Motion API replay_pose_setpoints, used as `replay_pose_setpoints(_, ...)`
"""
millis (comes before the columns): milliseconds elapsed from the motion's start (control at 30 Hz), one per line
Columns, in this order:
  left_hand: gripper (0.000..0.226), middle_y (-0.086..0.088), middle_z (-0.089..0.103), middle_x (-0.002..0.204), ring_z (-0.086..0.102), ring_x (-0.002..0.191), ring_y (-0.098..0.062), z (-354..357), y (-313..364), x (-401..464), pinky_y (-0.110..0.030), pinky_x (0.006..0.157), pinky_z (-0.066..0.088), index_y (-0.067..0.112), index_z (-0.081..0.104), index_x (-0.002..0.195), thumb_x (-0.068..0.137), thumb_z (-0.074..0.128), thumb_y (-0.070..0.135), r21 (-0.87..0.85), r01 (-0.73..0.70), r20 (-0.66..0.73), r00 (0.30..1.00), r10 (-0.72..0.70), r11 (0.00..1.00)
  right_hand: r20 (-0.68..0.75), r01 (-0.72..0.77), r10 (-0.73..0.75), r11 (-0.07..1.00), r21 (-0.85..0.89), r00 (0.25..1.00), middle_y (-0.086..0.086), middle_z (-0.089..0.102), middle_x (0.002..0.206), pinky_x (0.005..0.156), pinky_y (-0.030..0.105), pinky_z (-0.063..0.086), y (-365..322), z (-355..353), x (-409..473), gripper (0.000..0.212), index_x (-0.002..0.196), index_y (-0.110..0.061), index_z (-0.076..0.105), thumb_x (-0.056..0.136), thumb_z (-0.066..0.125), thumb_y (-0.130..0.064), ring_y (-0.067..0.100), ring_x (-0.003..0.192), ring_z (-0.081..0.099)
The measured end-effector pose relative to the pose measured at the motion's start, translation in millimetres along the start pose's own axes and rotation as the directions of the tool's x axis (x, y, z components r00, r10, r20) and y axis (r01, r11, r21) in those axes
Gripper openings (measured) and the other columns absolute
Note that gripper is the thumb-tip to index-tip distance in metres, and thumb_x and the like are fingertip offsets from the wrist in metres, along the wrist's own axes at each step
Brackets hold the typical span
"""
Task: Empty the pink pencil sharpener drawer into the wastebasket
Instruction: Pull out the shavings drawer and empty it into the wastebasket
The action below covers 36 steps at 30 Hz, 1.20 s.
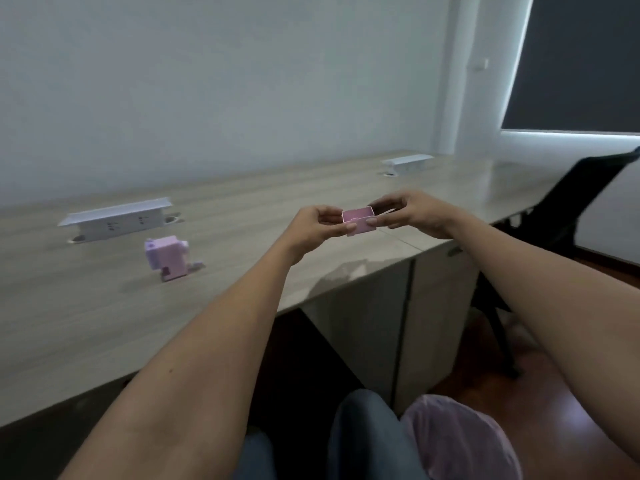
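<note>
The small pink drawer (359, 221) is out of the sharpener and held upright above the desk, open side up. My left hand (313, 228) pinches its left end and my right hand (414, 213) pinches its right end. I cannot tell what lies inside it. The pink pencil sharpener body (167, 256) stands on the wooden desk (86, 306) to the left, apart from both hands. A wastebasket lined with a pinkish bag (460, 441) sits on the floor at the bottom right, beside my knees.
Two white socket boxes (116, 221) (408, 163) stand along the back of the desk. A desk cabinet (391, 317) is under the right part. A black office chair (561, 216) stands at the right. A white wall is behind.
</note>
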State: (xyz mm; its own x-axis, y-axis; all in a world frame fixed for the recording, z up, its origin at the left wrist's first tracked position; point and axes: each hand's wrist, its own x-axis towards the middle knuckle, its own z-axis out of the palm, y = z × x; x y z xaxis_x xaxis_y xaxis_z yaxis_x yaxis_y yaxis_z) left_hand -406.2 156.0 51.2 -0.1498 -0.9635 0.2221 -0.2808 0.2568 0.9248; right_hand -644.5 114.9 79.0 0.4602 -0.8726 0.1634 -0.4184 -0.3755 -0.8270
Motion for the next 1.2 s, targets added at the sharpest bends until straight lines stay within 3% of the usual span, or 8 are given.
replay_pose_setpoints(100, 0.046, -0.014, 0.075, 0.115, 0.071, 0.112, -0.024, 45.4, -5.8, 10.2, -0.023, 0.094, 0.054, 0.002, 0.069, 0.122, 0.081, 0.082, 0.018, -0.019, -0.003, 0.067, 0.998, 0.005, 1.0, -0.067, -0.051, 0.054, 0.998, 0.039, 0.996, 0.0, 0.076, 0.116, 0.1, 0.028, 0.052, 33.4, -21.2, -31.8, 0.052, 0.121, -0.015, 0.072, 0.073, 0.087, -0.032, 0.014, 0.114, 0.068)
replay_pose_setpoints(200, 0.048, -0.014, 0.075, 0.114, 0.072, 0.11, -0.023, 84.9, -14.7, 14.7, -0.027, 0.098, 0.055, 0.0, 0.068, 0.122, 0.08, 0.083, 0.018, -0.047, 0.0, 0.111, 0.994, 0.006, 0.999, -0.093, -0.104, 0.114, 0.988, 0.112, 0.989, 0.003, 0.075, 0.115, 0.079, 0.009, 0.052, 59.8, -32.3, -65.6, 0.046, 0.123, -0.007, 0.069, 0.081, 0.082, -0.019, 0.008, 0.103, 0.07)
replay_pose_setpoints(367, 0.049, -0.011, 0.076, 0.114, 0.072, 0.11, -0.021, 148.8, -37.1, 13.4, -0.026, 0.098, 0.055, 0.004, 0.07, 0.121, 0.079, 0.084, 0.025, -0.036, 0.027, 0.205, 0.979, -0.019, 0.999, -0.168, -0.174, 0.23, 0.94, 0.294, 0.959, 0.01, 0.075, 0.116, 0.102, 0.027, 0.051, 121.6, -42.2, -116.2, 0.054, 0.124, -0.002, 0.068, 0.074, 0.085, -0.012, 0.019, 0.113, 0.07)
replay_pose_setpoints(567, 0.057, -0.01, 0.075, 0.116, 0.07, 0.112, -0.022, 221.4, -92.5, 0.9, -0.035, 0.102, 0.054, 0.004, 0.069, 0.123, 0.076, 0.085, 0.03, -0.033, 0.104, 0.275, 0.957, -0.091, 0.994, -0.198, -0.282, 0.374, 0.882, 0.379, 0.906, 0.01, 0.073, 0.118, 0.098, 0.026, 0.053, 189.5, -29.8, -168.5, 0.068, 0.127, -0.001, 0.064, 0.066, 0.087, -0.022, 0.019, 0.112, 0.07)
replay_pose_setpoints(700, 0.057, -0.009, 0.073, 0.12, 0.067, 0.117, -0.021, 258.1, -135.1, -16.0, -0.033, 0.104, 0.051, 0.003, 0.067, 0.126, 0.078, 0.083, 0.028, -0.051, 0.233, 0.338, 0.919, -0.203, 0.971, -0.157, -0.379, 0.48, 0.821, 0.426, 0.863, 0.008, 0.072, 0.116, 0.088, 0.019, 0.056, 234.4, -9.2, -196.7, 0.057, 0.129, 0.001, 0.062, 0.078, 0.082, -0.013, 0.011, 0.101, 0.072)
replay_pose_setpoints(900, 0.058, -0.012, 0.07, 0.123, 0.067, 0.114, -0.022, 295.9, -198.1, -37.9, -0.032, 0.1, 0.053, 0.005, 0.065, 0.128, 0.079, 0.082, 0.032, 0.045, 0.433, 0.427, 0.806, -0.409, 0.9, -0.068, -0.507, 0.613, 0.707, 0.493, 0.787, 0.014, 0.073, 0.12, 0.105, 0.038, 0.051, 300.2, 34.0, -232.0, 0.058, 0.128, 0.0, 0.065, 0.077, 0.085, -0.017, 0.025, 0.114, 0.068)
replay_pose_setpoints(1033, 0.051, -0.017, 0.068, 0.124, 0.068, 0.114, -0.026, 319.7, -239.7, -56.8, -0.037, 0.102, 0.053, -0.001, 0.061, 0.13, 0.087, 0.076, 0.022, 0.097, 0.615, 0.445, 0.677, -0.587, 0.783, 0.037, -0.587, 0.693, 0.58, 0.564, 0.72, 0.017, 0.072, 0.121, 0.107, 0.037, 0.049, 338.1, 71.1, -250.7, 0.05, 0.125, 0.003, 0.066, 0.081, 0.081, -0.017, 0.022, 0.111, 0.07)
replay_pose_setpoints(1200, 0.014, -0.005, 0.066, 0.073, 0.06, 0.052, -0.006, 346.5, -268.9, -75.2, -0.024, 0.072, 0.051, 0.003, 0.066, 0.105, 0.096, 0.064, 0.013, 0.134, 0.812, 0.439, 0.465, -0.769, 0.567, 0.22, -0.719, 0.82, 0.293, 0.63, 0.528, 0.02, 0.073, 0.118, 0.089, 0.028, 0.059, 369.4, 99.3, -260.3, 0.046, 0.118, 0.003, 0.069, 0.08, 0.083, -0.019, 0.019, 0.095, 0.073)
